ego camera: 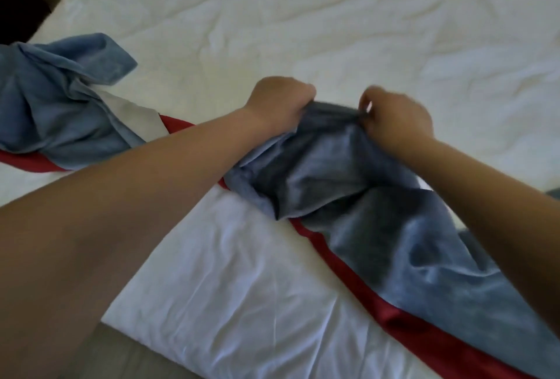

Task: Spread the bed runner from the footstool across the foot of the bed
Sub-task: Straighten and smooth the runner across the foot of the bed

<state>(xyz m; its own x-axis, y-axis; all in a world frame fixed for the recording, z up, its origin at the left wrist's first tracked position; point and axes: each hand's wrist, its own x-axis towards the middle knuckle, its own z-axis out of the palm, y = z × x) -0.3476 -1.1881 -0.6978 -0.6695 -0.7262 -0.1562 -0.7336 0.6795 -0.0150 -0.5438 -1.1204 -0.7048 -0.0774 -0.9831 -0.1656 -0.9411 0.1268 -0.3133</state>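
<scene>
Bed runner, blue with a red border, already lies on the bed, so the carry from the footstool looks done; the footstool itself is out of view. The bed's wrinkled white duvet fills most of the view. The runner's long axis runs diagonally from the left edge of view down to the lower right, roughly along the foot of the bed, red border toward the near side. It is far from spread: the left end sits in a crumpled heap, the middle is bunched and lifted, and only the right stretch lies fairly flat. Pulling it out and smoothing it remain. The left grip is clenched around a bunch of the middle cloth; the right grip, slightly blurred, pinches the same fold close by.
</scene>
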